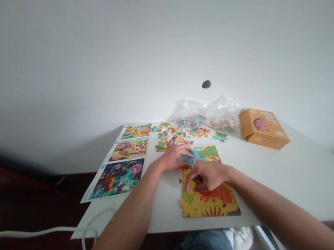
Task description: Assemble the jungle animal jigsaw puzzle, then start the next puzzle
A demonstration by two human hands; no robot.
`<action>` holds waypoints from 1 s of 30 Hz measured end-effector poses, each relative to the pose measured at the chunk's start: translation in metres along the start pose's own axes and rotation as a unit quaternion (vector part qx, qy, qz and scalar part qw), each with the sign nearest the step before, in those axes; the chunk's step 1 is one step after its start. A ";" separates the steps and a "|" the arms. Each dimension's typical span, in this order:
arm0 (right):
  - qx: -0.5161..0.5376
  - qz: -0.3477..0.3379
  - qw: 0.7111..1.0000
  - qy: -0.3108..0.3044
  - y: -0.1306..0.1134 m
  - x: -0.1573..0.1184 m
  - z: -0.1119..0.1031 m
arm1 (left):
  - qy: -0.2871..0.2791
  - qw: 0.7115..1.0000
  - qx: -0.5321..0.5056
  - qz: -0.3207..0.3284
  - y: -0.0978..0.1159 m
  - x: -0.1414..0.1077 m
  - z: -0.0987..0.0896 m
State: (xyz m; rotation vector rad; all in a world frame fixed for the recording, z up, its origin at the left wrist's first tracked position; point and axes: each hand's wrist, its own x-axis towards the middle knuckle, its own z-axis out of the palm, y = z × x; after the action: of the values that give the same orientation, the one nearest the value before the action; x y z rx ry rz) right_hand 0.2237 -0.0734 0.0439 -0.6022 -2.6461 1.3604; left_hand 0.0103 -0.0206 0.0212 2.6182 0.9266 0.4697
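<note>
Puzzle (214, 199), flat, knob-edged, brightly printed

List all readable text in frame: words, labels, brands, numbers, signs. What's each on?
None is legible.
Orange box: white lettering on top, too blurred to read.
Picture sheet: small blue labels and faint print along its left margin, too small to read.
Partly assembled puzzle: no text visible.
Clear plastic bags: no text I can make out.
</note>
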 end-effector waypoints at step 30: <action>0.323 0.036 0.923 -0.208 0.001 0.000 -0.013 | -0.007 1.000 0.004 -0.010 0.000 0.002 0.000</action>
State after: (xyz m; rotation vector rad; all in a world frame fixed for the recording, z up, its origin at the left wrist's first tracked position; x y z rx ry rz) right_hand 0.2276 -0.0636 0.0511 -0.3446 -2.2004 2.4483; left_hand 0.0117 -0.0198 0.0212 2.6138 0.9501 0.4423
